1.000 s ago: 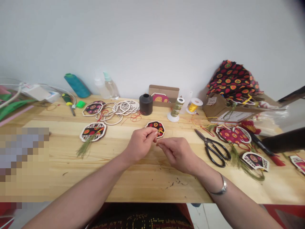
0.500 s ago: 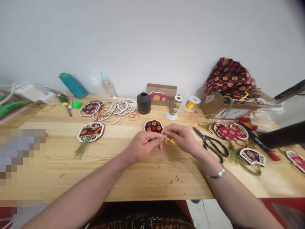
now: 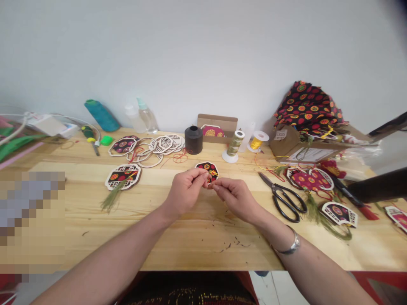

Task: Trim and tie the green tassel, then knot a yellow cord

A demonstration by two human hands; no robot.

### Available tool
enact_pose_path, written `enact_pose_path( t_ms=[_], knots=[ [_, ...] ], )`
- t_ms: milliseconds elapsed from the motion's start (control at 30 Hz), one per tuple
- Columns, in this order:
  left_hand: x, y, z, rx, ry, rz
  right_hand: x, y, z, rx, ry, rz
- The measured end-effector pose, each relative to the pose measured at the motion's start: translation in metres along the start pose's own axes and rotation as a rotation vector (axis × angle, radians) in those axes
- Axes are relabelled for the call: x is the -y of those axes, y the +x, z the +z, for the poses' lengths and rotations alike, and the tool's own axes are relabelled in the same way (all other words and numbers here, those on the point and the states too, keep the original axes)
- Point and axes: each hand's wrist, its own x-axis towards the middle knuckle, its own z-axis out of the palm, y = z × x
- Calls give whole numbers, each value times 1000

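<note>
We've got left hand (image 3: 187, 192) clamped on thin yellow cord (image 3: 216, 173); right hand (image 3: 238, 199), fingertips together, contents too small to tell. Scalloped, pale-rimmed, black-and-red patterned fabric plaque (image 3: 205, 167) sits just beyond. Fine cord could slip if our pinch slackens, tangle if strands cross.

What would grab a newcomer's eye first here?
Probably the left hand and right hand, close together by a colourful patterned ornament near the centre. Then the heap of patterned cloth at the back right, and the black-handled scissors right of the hands.
</note>
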Motion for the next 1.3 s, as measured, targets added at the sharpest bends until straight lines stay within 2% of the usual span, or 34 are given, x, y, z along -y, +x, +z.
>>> enact_pose_path(
  t_ms=[100,300,500,700,800,867,1000,1067,1133,1200,1300],
  knots=[
    [1,0,1,-13,27,6,2,-5,2,-23,-197,-86],
    [2,-2,3,-11,59,30,6,-9,3,-13,-455,-128],
    [3,-3,4,-31,111,41,11,-11,4,26,-595,-183],
    [4,-3,5,-57,156,30,12,-13,2,68,-616,-209],
    [5,-1,3,-24,144,15,9,-10,2,73,-478,-190],
    [5,0,2,-13,132,18,7,-7,2,90,-278,-123],
    [5,1,2,-16,109,34,3,0,5,169,227,103],
    [5,0,2,-17,111,40,1,2,7,191,463,151],
    [4,-1,3,-25,120,46,1,3,9,180,567,174],
    [4,-1,3,-33,128,48,0,2,10,108,448,192],
    [4,0,3,-34,147,44,-2,-1,10,-79,-44,54]
  ],
)
